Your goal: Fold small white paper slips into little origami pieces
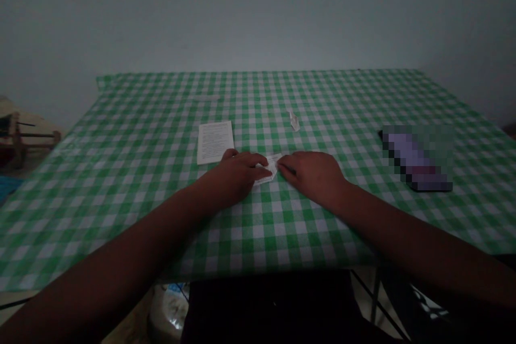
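A small folded piece of white paper (267, 170) lies on the table between my hands. My left hand (237, 174) rests its fingers across the paper's left part, and my right hand (312, 176) meets its right tip with bunched fingertips. A flat printed white sheet (215, 142) lies just beyond my left hand, not touching it. Farther ahead, a small folded white paper piece (294, 121) stands apart from both hands.
A green-and-white gingham tablecloth (258, 102) covers the table, which stands before a plain wall. A pixelated dark phone-like object (415, 158) lies on the right. A wooden stool (18, 137) stands off the left edge, and a plastic bag (169, 314) sits below the near edge.
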Motion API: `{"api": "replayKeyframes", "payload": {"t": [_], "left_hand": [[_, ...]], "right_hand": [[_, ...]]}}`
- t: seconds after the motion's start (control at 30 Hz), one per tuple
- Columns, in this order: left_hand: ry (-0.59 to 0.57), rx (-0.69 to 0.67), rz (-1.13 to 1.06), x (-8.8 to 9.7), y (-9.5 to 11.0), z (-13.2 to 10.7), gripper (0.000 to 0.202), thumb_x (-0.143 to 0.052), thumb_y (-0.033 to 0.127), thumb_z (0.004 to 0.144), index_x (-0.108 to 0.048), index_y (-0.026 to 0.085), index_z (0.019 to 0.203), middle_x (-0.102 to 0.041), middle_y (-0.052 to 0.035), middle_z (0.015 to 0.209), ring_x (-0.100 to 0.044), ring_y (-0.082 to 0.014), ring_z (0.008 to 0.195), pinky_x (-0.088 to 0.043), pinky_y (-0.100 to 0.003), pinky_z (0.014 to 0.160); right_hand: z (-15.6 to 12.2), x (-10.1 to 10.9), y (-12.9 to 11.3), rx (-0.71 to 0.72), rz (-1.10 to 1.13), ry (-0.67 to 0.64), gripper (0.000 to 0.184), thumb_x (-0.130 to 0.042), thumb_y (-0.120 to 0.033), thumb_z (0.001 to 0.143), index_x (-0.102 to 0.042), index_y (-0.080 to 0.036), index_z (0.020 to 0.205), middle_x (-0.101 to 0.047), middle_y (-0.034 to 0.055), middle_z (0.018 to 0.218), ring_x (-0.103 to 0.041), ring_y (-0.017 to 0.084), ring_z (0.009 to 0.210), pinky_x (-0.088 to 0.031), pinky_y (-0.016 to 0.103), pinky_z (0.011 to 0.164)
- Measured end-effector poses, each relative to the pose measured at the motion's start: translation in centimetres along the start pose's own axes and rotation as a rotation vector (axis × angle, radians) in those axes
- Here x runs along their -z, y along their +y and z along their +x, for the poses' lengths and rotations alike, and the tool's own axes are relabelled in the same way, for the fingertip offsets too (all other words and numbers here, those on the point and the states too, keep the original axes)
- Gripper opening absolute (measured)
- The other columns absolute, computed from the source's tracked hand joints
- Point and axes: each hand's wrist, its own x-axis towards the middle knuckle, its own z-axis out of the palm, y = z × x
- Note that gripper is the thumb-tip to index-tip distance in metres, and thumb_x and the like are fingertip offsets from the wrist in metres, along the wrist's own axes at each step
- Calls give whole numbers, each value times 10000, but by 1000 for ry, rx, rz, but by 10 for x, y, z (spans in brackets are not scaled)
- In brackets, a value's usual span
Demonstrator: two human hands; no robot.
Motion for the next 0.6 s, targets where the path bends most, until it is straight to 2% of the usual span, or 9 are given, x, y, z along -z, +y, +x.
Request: {"api": "replayKeyframes", "payload": {"t": [0.13, 0.23, 0.43, 0.5, 0.6], "left_hand": [[-8, -4, 0, 0, 1, 0, 513, -444, 22, 877, -676, 290, 1247, -605, -47, 1418, -564, -230, 1243, -303, -427, 979], [0, -19, 2, 0, 1, 0, 522, -440, 19, 873, -674, 291, 1253, -605, -47, 1414, -561, -230, 1237, -311, -427, 986], [-14, -7, -22, -1, 1, 0, 527, -440, 17, 863, -664, 283, 1258, -626, -47, 1390, -546, -230, 1251, -319, -436, 1003], [-19, 2, -32, -1, 1, 1, 529, -447, 13, 855, -664, 279, 1256, -636, -45, 1377, -546, -228, 1251, -317, -439, 1021], [-14, 4, -36, -1, 0, 2, 550, -447, 1, 840, -662, 277, 1266, -634, -46, 1380, -551, -228, 1249, -318, -446, 1037]], "right_hand": [[0, -1, -3, -1, -19, 7, 348, -413, -410, 1020, -720, -248, 1043, -751, 37, 925, -677, 205, 770, -303, 296, 570], [-2, -1, -6, -8, -38, 14, 360, -426, -441, 1003, -718, -234, 1032, -750, 50, 936, -683, 220, 794, -323, 301, 576], [-8, 5, -9, -9, 22, 13, 488, -527, -615, 909, -704, -226, 1144, -752, 66, 1002, -687, 251, 874, -409, 319, 638], [-7, 6, -8, 0, 44, 3, 451, -507, -579, 934, -713, -225, 1125, -754, 64, 1016, -689, 249, 901, -417, 323, 657], [-3, 4, -6, 3, 35, -11, 384, -408, -440, 1010, -724, -224, 1044, -756, 54, 972, -689, 224, 869, -398, 323, 646]]}}
